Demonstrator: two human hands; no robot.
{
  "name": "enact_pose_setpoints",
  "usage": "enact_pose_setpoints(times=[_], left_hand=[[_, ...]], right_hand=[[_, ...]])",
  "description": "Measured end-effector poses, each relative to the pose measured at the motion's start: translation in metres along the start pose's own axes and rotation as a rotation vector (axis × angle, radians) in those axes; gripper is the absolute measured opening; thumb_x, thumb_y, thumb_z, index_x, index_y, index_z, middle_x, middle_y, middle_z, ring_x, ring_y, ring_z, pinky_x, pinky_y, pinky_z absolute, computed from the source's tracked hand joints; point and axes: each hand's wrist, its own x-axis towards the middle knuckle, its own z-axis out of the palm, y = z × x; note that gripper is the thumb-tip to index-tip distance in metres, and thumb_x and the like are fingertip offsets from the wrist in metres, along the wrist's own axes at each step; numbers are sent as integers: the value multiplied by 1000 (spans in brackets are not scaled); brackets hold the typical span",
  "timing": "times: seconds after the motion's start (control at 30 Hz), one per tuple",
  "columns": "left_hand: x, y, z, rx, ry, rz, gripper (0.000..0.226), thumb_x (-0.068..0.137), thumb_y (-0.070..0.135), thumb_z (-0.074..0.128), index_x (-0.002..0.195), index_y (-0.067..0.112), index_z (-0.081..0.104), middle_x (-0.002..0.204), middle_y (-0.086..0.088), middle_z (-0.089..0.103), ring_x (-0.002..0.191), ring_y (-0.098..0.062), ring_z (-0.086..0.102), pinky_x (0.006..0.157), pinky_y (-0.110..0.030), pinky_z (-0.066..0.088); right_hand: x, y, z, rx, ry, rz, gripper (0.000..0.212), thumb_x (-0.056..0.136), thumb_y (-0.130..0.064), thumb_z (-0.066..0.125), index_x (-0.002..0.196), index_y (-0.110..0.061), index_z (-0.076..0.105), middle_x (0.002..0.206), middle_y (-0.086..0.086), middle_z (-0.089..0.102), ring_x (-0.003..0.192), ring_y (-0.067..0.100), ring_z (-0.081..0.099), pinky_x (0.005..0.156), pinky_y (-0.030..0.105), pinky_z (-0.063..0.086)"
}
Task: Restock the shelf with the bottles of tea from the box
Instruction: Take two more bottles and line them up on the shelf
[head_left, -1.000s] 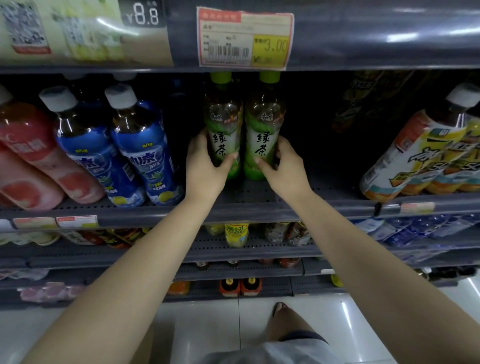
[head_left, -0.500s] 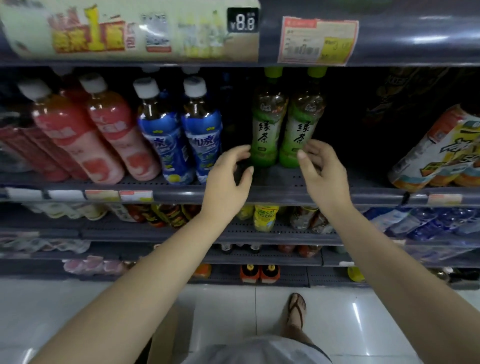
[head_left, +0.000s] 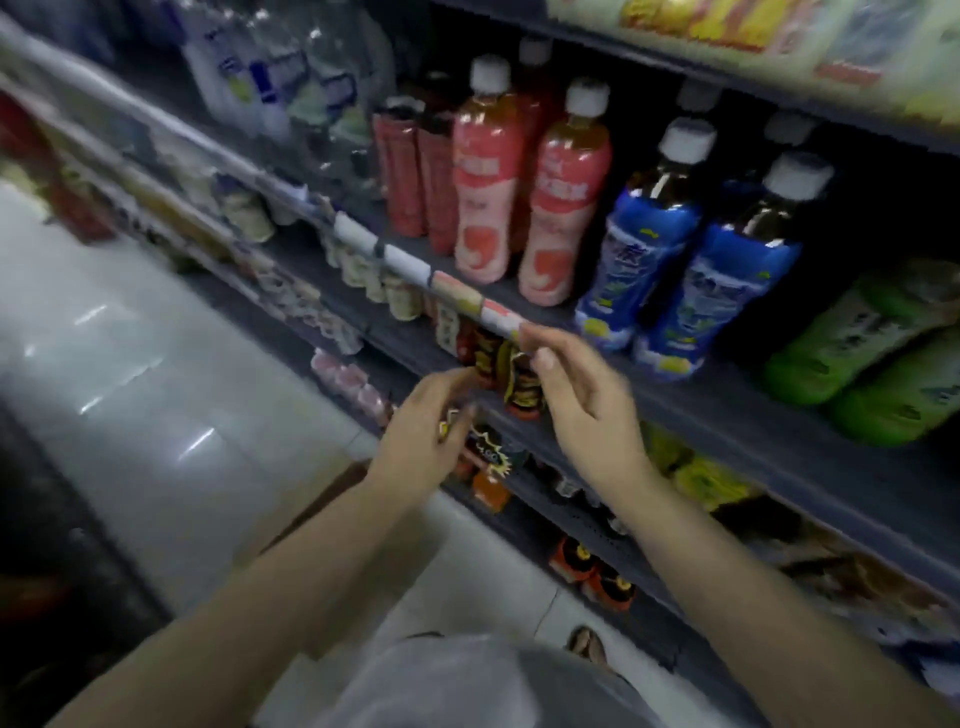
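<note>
Two green tea bottles (head_left: 852, 343) stand on the grey shelf (head_left: 737, 415) at the far right, tilted in this slanted, blurred view. My left hand (head_left: 426, 436) and my right hand (head_left: 582, 405) hang in front of the shelf edge, well left of the tea, both empty with fingers loosely curled and apart. A brown cardboard box corner (head_left: 311, 514) shows on the floor behind my left forearm; its contents are hidden.
Blue-label bottles (head_left: 691, 270) and pink-label bottles (head_left: 519, 187) stand left of the tea. Clear water bottles (head_left: 291, 73) sit further left. Lower shelves hold small bottles and cans (head_left: 519, 379). White tiled floor (head_left: 130, 405) lies at left.
Both hands have let go of the two green tea bottles and pulled back from the shelf. The view has swung left and tilted, so the tea now sits at the right edge.
</note>
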Motion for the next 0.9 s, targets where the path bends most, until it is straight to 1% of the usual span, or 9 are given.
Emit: enact_pose_setpoints(times=[0.13,0.23,0.33,0.47,0.53,0.67,0.77,0.83,0.9], left_hand=[[-44,-34,-28,-45,181,-296,35,94,29,49,129,26,48,124,4,55,111,-13,59,91,-32,53],[-83,-52,-45,-26,342,-444,34,97,19,49,131,19,48,126,5,53,114,-10,55,96,-26,46],[-122,-79,-58,3,479,-581,36,97,21,50,132,18,48,130,0,56,116,-10,54,97,-29,48],[-169,-125,-74,24,580,-734,35,95,24,53,129,19,50,124,-1,60,112,-13,57,94,-36,52],[-186,-148,-81,29,577,-787,34,95,22,52,128,16,51,120,-4,61,110,-18,59,91,-34,52],[-210,-195,-93,41,524,-849,35,96,20,51,130,13,50,126,-6,56,114,-19,54,92,-25,44],[-220,-229,-95,27,498,-891,36,95,20,52,131,13,49,131,-5,53,120,-19,52,92,-24,42],[-225,-254,-93,5,495,-918,35,95,19,52,129,13,50,129,-5,53,118,-19,53,90,-21,40],[-229,-278,-89,-24,490,-939,35,95,19,52,129,12,50,127,-5,54,117,-19,53,91,-20,40]], right_hand=[[22,4,47,76,-220,-6,28,98,-21,47,119,-11,62,119,-1,65,114,6,59,94,21,46],[29,6,84,105,-413,-3,27,99,-24,46,120,-17,61,117,-4,65,112,5,60,93,22,47],[24,7,128,130,-543,12,23,98,-22,47,117,-21,60,114,-11,64,110,2,60,92,18,47],[7,22,196,122,-665,100,23,97,-23,49,117,-24,60,114,-5,66,106,4,62,90,22,50],[-3,31,231,122,-680,171,21,96,-22,50,114,-30,59,112,-8,66,103,2,61,89,20,49],[-19,51,295,86,-668,268,21,96,-16,50,114,-23,59,113,0,66,108,6,61,92,16,46],[-28,72,330,37,-620,322,24,97,-17,50,118,-18,59,116,1,65,108,5,60,90,13,47],[-31,89,349,16,-596,359,24,96,-19,50,119,-18,59,117,1,65,108,5,60,91,17,48],[-33,106,366,1,-601,389,22,96,-24,52,116,-25,59,116,-4,65,109,5,61,92,23,49]])
